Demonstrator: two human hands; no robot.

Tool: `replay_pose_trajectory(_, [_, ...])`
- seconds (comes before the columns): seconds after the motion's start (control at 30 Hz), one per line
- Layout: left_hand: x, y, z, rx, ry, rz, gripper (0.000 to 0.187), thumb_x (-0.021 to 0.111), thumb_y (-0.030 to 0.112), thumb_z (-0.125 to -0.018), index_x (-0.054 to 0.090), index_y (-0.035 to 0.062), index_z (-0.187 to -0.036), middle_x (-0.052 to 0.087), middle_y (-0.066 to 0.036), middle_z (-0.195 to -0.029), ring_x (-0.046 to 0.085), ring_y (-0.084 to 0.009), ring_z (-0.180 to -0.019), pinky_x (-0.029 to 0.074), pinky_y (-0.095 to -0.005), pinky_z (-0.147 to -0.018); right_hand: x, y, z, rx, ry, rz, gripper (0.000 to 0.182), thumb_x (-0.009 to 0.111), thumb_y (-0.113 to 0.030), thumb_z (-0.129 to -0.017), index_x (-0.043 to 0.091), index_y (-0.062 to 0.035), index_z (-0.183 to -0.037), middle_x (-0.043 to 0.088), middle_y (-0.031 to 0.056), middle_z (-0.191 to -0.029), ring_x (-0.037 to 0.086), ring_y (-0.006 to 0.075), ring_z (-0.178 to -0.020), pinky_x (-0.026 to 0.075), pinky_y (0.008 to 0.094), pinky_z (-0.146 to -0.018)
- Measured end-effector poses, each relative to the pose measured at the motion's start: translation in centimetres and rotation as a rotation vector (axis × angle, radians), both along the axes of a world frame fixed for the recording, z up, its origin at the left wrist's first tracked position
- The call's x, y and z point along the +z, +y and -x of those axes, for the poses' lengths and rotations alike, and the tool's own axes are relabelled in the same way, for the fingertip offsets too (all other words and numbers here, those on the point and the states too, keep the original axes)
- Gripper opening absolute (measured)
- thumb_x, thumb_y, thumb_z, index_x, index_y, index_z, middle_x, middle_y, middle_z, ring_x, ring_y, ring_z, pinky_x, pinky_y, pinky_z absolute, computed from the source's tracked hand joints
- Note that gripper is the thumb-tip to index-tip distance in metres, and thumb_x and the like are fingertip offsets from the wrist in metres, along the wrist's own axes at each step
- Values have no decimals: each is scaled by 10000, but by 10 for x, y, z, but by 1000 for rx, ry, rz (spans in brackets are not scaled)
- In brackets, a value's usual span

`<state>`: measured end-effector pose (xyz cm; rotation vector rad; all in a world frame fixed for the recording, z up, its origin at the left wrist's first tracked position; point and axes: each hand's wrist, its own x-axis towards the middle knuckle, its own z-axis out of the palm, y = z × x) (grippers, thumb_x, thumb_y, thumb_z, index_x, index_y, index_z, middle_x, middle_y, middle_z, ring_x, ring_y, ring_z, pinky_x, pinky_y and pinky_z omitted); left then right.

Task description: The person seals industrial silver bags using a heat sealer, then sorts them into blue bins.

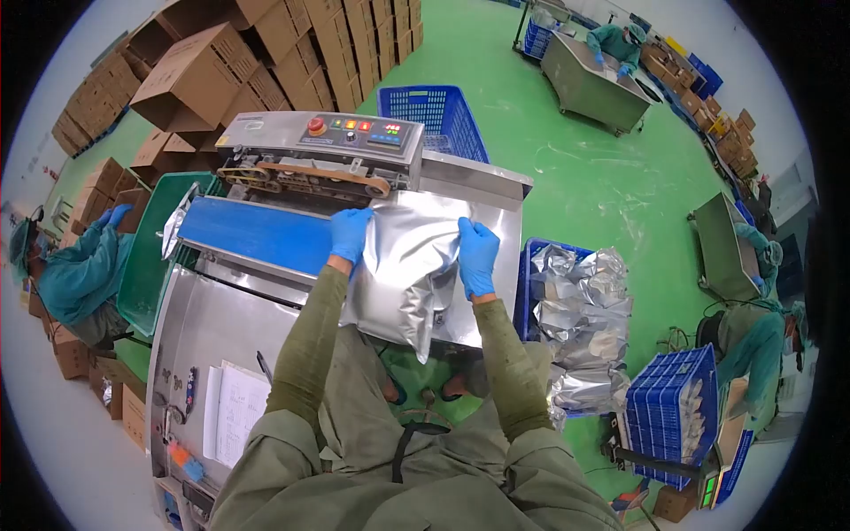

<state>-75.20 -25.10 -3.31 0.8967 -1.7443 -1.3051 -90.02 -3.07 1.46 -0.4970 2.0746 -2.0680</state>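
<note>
A silver foil bag hangs between my gloved hands, its top edge stretched near the right end of the band sealer. My left hand is closed on the bag's upper left corner, beside the sealer's blue conveyor belt. At the upper right corner, my right hand pinches the foil, over the steel table. The lower part of the bag bulges and droops toward my lap. Another silver bag stands at the belt's far left end.
A blue crate heaped with silver foil bags stands to my right. Another blue crate is beyond it. Behind the sealer is a blue basket; a green bin is left. Papers lie on the steel surface. Co-workers sit and stand around.
</note>
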Motion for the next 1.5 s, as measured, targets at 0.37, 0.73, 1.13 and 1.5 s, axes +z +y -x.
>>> replay_pose_trajectory(0.37, [6, -112, -54, -248, -361, 276, 348, 615, 242, -950, 631, -57, -1128, 687, -148, -1049, 649, -215, -910, 522, -358, -776, -57, -77, 5, 207, 484, -261, 244, 616, -265, -833, 638, -32, -766, 631, 210, -750, 589, 400, -725, 483, 479, -719])
replay_pose_trajectory(0.73, [44, 34, -191, 299, -214, 397, 361, 582, 223, -1002, 619, -78, -1198, 629, -178, -1197, 606, -277, -1065, 480, -370, -963, -172, 429, 84, -697, 775, -1237, 283, 607, -343, -911, 667, -76, -840, 623, 145, -706, 611, 360, -668, 458, 518, -892])
replay_pose_trajectory(1.13, [111, 245, -62, -493, -298, 160, 563, 760, 140, -843, 564, 2, -1353, 628, -153, -1284, 590, -240, -1190, 471, -360, -1011, 156, 261, 62, 171, 1189, -755, 215, 664, -259, -805, 596, -135, -642, 582, 124, -610, 583, 345, -567, 457, 458, -539])
replay_pose_trajectory(1.5, [140, 148, -17, -557, -118, 497, 679, 841, 266, -757, 533, 63, -1326, 653, -97, -1183, 628, -229, -1049, 515, -362, -912, 240, 124, -38, 275, 1367, -46, 241, 708, -203, -751, 642, -84, -951, 623, 115, -892, 620, 297, -854, 490, 382, -762])
